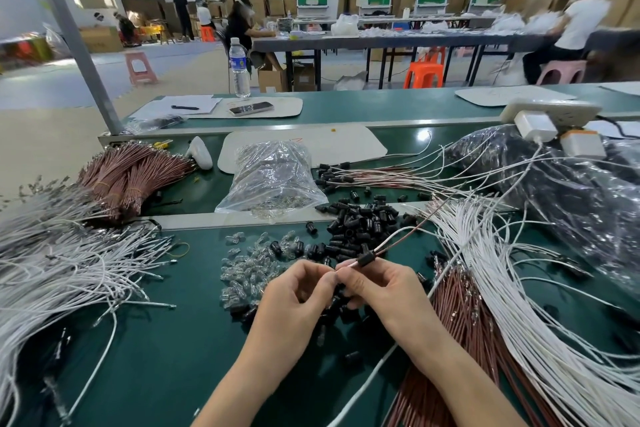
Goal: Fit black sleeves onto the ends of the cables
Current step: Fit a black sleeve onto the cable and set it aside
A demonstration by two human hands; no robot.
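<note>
Black sleeve [367,257] sat threaded on the paired cables [398,243] (one white, one brown) above the green desk [166,340]; right grip [377,291] pinched them just beside it; left grip [298,295] pinched their tips.

Forearms angled in from below; left hand [298,291], right hand [377,288] held curled, fingertips touching, cable [394,242] pinched between them.

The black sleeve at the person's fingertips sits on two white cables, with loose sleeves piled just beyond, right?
Not quite. The head view shows the black sleeve on one white cable and one brown cable, not two white. Loose sleeves are indeed piled just beyond.
</note>
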